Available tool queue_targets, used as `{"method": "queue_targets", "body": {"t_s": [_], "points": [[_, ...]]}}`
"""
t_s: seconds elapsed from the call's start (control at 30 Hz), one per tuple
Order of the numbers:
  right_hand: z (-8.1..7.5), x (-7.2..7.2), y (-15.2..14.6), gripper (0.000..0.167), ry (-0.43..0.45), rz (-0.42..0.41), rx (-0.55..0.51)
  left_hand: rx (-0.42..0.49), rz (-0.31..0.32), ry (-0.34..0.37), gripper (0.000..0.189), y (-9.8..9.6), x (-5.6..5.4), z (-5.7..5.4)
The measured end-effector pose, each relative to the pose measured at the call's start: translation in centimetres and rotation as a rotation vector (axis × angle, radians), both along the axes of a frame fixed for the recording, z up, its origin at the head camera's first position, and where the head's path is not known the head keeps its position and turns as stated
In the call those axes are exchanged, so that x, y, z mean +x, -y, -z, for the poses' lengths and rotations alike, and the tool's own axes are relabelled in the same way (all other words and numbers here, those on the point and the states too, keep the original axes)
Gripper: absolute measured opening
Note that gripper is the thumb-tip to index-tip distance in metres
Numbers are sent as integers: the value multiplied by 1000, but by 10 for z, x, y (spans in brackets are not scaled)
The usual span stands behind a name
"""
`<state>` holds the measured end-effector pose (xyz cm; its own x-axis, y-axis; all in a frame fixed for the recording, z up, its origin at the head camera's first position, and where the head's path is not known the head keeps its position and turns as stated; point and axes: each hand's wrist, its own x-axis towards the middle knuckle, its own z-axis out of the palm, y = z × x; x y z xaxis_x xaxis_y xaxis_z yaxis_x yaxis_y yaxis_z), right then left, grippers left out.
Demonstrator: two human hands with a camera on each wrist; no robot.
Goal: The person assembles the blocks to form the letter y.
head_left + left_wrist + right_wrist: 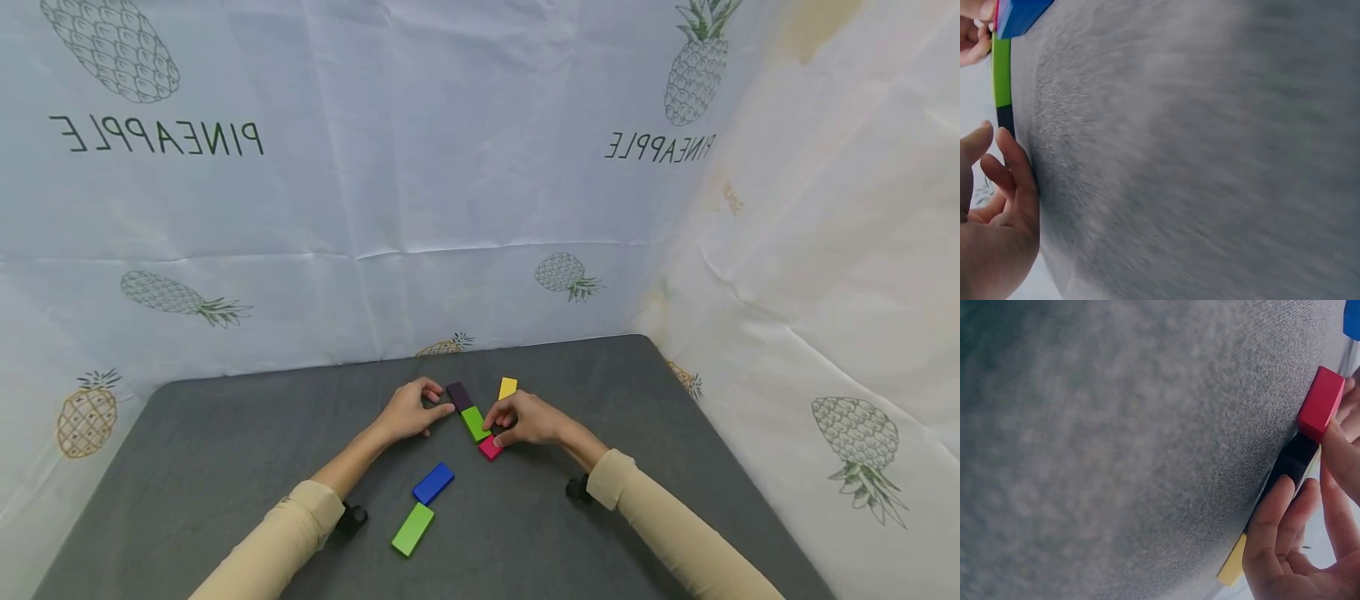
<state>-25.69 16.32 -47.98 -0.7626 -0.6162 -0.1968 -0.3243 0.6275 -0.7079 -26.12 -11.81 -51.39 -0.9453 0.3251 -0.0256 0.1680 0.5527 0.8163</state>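
My left hand [412, 408] is beside a dark block [460, 396], thumb and forefinger apart, fingertips close to its side. A lime green block [476, 423] continues from the dark one, and a red block [491, 448] sits at its lower end. My right hand [528, 417] bends over the red block, thumb and forefinger at its edge. In the right wrist view a black block [1294, 456] runs from the red block under my other curled fingers toward a yellow block [1232, 559]. My right hand hides that black block in the head view.
Closer to me on the dark grey table [247, 450] lie a blue block [432, 483] and another green block [412, 529], corner near corner. A white curtain with pineapple prints [450, 192] hangs behind the table and along its right side.
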Motion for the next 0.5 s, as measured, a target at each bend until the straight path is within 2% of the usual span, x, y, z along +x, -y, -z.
{"method": "queue_targets", "body": {"t_s": [0.27,0.5], "points": [[0,-1,0,20,-3,-4,-8,0,75,12,42,15,25,-2],[-1,1,-1,21,0,-7,-19,14,163,37,39,23,54,-4]]}}
